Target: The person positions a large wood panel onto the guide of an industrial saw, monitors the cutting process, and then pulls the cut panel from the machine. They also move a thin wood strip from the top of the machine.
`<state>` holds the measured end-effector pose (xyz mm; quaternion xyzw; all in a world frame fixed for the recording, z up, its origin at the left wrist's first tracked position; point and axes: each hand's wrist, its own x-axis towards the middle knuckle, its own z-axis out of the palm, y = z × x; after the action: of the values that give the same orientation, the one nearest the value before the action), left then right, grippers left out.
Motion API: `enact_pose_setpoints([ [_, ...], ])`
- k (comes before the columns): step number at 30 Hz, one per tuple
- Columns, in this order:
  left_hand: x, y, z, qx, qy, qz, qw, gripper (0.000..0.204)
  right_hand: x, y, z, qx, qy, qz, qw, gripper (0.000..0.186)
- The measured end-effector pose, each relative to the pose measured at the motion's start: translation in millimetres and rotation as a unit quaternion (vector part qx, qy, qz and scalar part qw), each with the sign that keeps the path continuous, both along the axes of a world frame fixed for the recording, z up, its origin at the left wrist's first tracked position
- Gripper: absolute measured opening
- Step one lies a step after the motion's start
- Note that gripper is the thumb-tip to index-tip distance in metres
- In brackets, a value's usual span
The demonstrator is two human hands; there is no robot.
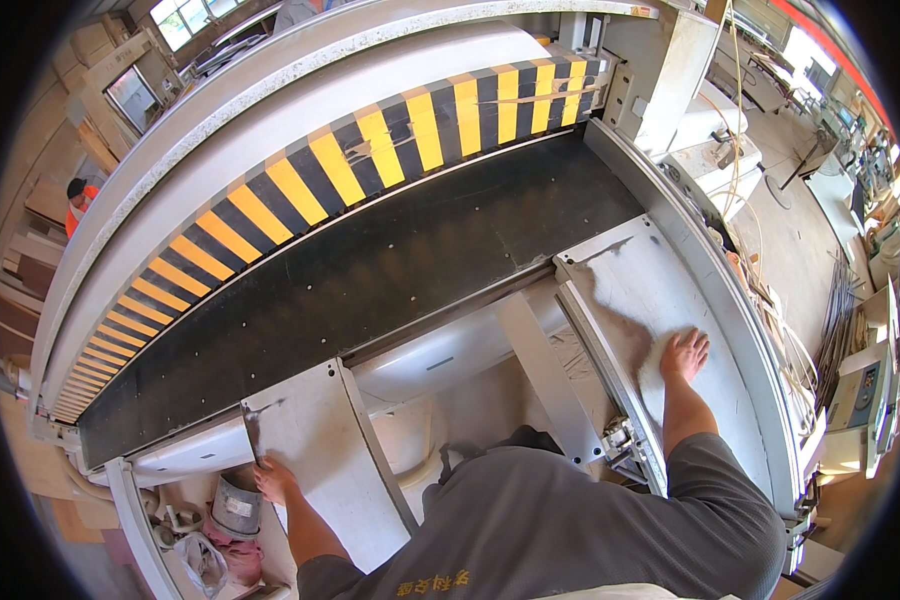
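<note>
My right hand lies flat with its fingers spread on the pale metal table panel at the right. My left hand rests at the left edge of another metal panel, its fingers loosely extended over that edge. Neither hand shows anything held. Both panels belong to a large machine, whose black bed runs across in front of me. A long guard with yellow and black stripes stands along the bed's far side.
Between the panels is a gap with a metal crossbar and a rail. A grey bucket and plastic bags sit low at the left. A raised side rail borders the right panel. Far left is a person in orange.
</note>
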<state>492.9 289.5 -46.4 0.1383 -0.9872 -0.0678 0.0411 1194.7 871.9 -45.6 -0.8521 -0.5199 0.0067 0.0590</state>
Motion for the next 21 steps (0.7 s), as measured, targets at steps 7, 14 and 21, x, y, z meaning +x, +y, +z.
enact_pose_setpoints([
  [7, -0.8, -1.3, -1.7, -0.002, 0.001, 0.005, 1.000, 0.066, -1.2, 1.0, -0.7, -0.002, 0.005, 0.001, 1.000, 0.071],
  [14, 2.1, 2.9, 2.7, -0.003, 0.003, -0.002, 1.000, 0.065, 2.6, -0.4, -1.3, -0.006, 0.002, 0.001, 1.000, 0.070],
  [21, -0.6, -3.5, -7.8, 0.004, -0.003, -0.009, 1.000, 0.064, 0.5, -4.7, 6.6, -0.013, 0.016, 0.006, 1.000, 0.070],
])
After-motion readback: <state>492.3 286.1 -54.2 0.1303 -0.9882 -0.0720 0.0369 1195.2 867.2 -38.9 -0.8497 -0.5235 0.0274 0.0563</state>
